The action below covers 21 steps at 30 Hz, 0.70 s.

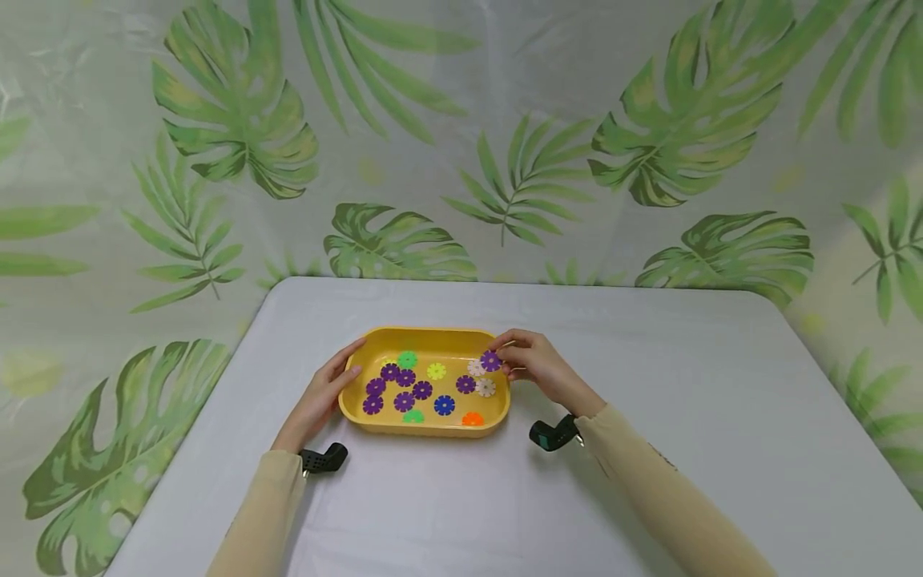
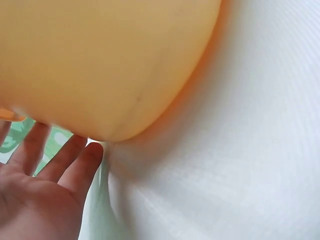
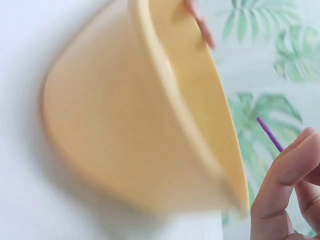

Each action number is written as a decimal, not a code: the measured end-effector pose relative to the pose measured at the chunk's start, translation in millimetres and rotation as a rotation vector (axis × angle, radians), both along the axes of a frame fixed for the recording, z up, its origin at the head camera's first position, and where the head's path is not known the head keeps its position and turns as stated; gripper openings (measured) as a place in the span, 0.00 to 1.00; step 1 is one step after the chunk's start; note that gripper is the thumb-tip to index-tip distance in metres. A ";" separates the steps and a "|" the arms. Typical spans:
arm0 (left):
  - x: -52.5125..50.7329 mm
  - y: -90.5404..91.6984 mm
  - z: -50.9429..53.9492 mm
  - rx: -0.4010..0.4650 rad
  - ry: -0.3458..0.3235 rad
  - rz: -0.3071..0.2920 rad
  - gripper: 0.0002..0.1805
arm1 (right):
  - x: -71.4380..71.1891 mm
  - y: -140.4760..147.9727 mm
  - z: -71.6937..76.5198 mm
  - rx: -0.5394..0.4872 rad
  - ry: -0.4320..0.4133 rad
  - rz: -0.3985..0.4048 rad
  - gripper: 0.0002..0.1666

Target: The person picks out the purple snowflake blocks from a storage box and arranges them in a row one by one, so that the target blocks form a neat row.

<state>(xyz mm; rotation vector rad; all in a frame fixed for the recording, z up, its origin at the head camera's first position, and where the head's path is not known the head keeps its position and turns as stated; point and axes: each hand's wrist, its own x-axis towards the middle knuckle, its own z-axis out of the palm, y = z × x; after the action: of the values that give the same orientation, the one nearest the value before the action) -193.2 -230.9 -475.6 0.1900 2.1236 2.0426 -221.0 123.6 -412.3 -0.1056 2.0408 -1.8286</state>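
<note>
A yellow tray [image 1: 425, 431] with rounded corners holds several notched plastic snowflake discs: purple, green, white, one yellow-green, one blue [image 1: 444, 405] and one orange [image 1: 472, 419]. My left hand [image 1: 323, 399] holds the tray's left end, thumb over the rim. In the left wrist view its fingers [image 2: 75, 162] touch the outside wall. Above the tray's right end, my right hand [image 1: 539, 367] pinches a purple snowflake disc [image 1: 491, 361] between thumb and fingertips. The right wrist view shows this disc [image 3: 270, 134] edge-on, beyond the tray's rim.
The tray stands on a table with a white cover [image 1: 433, 505]. Behind the table's far edge hangs a leaf-patterned sheet [image 1: 534, 192]. A black wrist camera [image 1: 324, 458] sits on the left wrist, and another [image 1: 552, 434] on the right.
</note>
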 end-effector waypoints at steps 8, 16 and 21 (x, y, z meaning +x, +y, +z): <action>0.6 -3.3 -0.9 -0.027 0.022 -0.010 0.32 | -6.4 59.5 -23.6 0.002 -0.023 -0.091 0.15; -0.5 -0.5 -0.8 -0.037 0.036 -0.009 0.31 | -10.0 78.9 -48.4 0.140 0.000 -0.079 0.16; -0.6 0.6 -2.4 -0.041 0.040 -0.007 0.31 | -10.9 75.7 -52.2 0.322 0.058 -0.052 0.13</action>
<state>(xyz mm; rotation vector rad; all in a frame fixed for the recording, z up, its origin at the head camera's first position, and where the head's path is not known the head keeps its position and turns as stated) -193.8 -230.3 -478.0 0.2339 2.1837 2.0057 -231.9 199.2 -464.6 -0.0162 2.3687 -1.5167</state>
